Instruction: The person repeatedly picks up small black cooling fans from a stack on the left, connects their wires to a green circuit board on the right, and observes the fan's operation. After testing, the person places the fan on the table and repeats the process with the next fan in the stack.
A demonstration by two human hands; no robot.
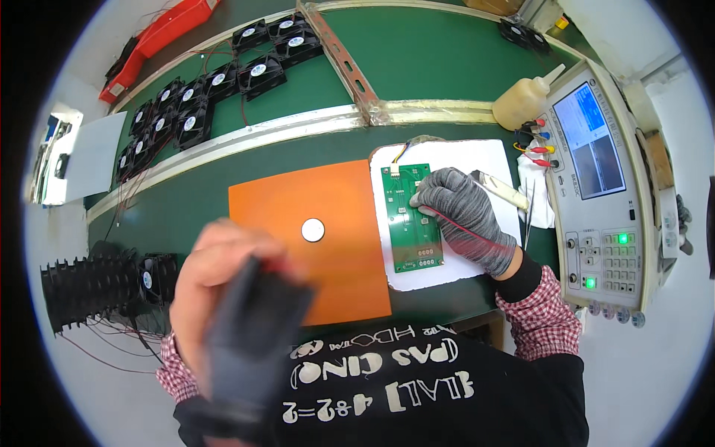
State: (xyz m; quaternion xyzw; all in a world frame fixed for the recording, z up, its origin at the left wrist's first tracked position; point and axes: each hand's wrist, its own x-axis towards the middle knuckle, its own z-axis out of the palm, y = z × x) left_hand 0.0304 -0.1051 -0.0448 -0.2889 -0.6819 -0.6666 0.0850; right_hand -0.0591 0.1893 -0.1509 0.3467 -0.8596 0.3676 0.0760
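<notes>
My left hand (212, 268), bare and smeared by motion, is wrapped round a dark, boxy thing that looks like a black cooling fan (257, 335), raised close to my chest. On the right, my right hand (465, 212) wears a grey knitted glove, its thumb and fingers pinched together over the right side of a green circuit board (406, 231). A thin red wire (458, 226) runs from those fingertips across the glove; its end is hidden under them. The board lies on a white pad (484, 276). A cable with a white connector (395, 170) is plugged in at its top.
Left of the board is an orange mat (339, 276) with a white disc (313, 230). A test instrument (596, 186) stands at right, beside a squeeze bottle (521, 103). Several black fans (223, 80) lie beyond the metal rail, with a fan stack (89, 294) at left.
</notes>
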